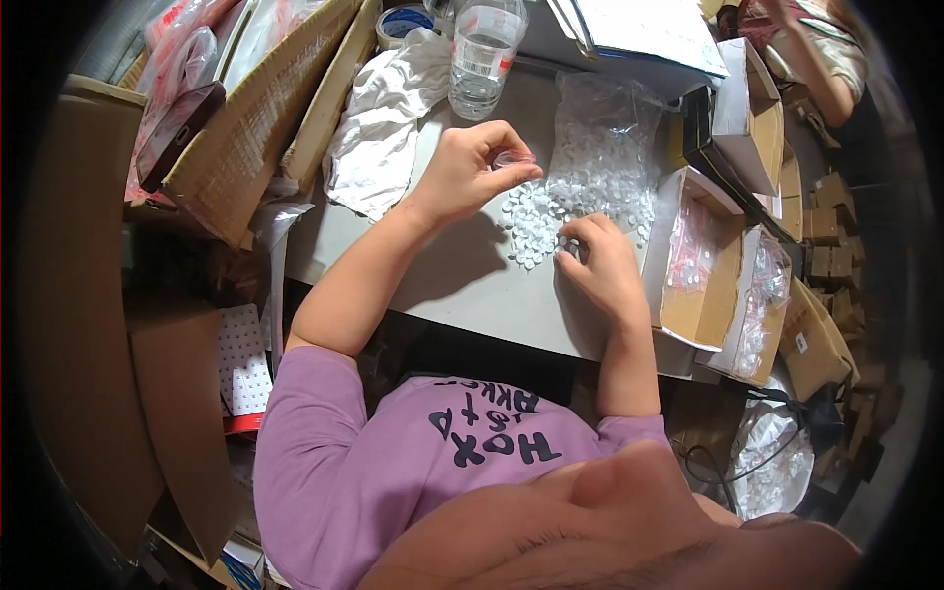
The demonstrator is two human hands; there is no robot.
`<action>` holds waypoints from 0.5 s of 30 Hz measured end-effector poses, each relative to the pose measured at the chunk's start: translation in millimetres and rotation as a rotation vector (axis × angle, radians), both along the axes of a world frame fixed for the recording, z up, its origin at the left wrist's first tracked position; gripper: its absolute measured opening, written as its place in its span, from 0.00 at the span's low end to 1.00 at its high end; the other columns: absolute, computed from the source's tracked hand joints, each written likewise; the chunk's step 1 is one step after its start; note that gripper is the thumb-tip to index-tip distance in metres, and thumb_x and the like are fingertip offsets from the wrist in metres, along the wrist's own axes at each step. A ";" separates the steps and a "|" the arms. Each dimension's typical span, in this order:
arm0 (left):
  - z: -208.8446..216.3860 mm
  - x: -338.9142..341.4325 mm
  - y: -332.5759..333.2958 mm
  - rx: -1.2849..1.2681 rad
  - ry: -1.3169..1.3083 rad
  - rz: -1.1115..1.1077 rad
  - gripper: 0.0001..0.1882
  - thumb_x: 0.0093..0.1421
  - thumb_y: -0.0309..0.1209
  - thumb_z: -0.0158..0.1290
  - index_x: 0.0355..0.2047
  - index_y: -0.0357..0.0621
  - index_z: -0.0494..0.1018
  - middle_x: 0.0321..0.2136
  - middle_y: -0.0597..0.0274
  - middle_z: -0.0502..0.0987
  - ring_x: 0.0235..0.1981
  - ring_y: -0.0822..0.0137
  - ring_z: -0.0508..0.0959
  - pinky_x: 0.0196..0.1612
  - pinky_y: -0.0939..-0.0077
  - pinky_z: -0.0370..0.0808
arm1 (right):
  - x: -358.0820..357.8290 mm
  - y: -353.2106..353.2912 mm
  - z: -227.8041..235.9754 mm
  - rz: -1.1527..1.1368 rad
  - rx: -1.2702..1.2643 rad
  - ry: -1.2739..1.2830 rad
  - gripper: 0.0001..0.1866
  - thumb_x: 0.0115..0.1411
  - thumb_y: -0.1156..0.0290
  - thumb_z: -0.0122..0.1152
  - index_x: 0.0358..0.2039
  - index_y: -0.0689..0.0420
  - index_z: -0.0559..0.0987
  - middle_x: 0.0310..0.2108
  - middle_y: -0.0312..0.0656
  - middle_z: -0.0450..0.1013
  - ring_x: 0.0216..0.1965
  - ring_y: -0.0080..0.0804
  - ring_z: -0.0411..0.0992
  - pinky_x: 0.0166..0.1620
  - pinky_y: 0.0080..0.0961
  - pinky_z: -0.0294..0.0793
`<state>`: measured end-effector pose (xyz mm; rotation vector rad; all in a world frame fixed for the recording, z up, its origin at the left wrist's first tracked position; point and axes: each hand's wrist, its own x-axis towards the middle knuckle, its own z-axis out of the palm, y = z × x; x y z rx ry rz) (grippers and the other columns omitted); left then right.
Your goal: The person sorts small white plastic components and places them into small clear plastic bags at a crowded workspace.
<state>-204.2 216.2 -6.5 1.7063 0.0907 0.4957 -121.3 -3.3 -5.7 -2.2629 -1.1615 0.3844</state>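
My left hand [470,172] is raised over the left side of the pile, thumb and fingers pinched on a small clear plastic bag [511,159]. Beneath it, small white round pieces [531,221] lie heaped on the grey tabletop [447,280]. At the pile's right front edge, my right hand [608,270] rests low with curled fingers and thumb drawn together. What sits between those fingertips is too small to make out. A large clear bag [605,128] lies behind the heap, with more white pieces at its near end.
A water bottle [484,59] and a white cloth [385,118] stand behind my left hand. Open cardboard boxes [703,315] with small bags line the right side. Cartons [256,118] crowd the left. Papers [639,34] lie at the back; another person's arm [821,64] shows far right.
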 end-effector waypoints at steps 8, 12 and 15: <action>1.8 5.4 -0.8 0.232 0.093 0.043 0.18 0.50 0.38 0.65 0.28 0.38 0.71 0.20 0.66 0.72 0.21 0.78 0.68 0.25 0.82 0.66 | 1.8 -0.1 -8.3 -0.096 -0.004 -0.021 0.08 0.45 0.78 0.58 0.30 0.58 0.77 0.32 0.48 0.70 0.36 0.48 0.71 0.41 0.36 0.71; 2.7 5.3 -2.0 0.400 0.078 0.004 0.19 0.47 0.39 0.65 0.25 0.39 0.68 0.21 0.56 0.73 0.23 0.60 0.73 0.27 0.70 0.70 | 1.9 -3.3 -14.7 -0.065 0.052 -0.127 0.10 0.43 0.81 0.59 0.29 0.59 0.77 0.33 0.50 0.70 0.34 0.48 0.71 0.37 0.34 0.73; 3.6 -3.1 -6.5 0.436 0.110 -0.059 0.18 0.47 0.38 0.64 0.24 0.39 0.68 0.20 0.55 0.72 0.22 0.59 0.73 0.27 0.69 0.69 | -2.0 -0.3 -15.3 -0.054 0.058 -0.123 0.07 0.44 0.79 0.59 0.26 0.59 0.76 0.32 0.50 0.70 0.34 0.49 0.71 0.38 0.35 0.72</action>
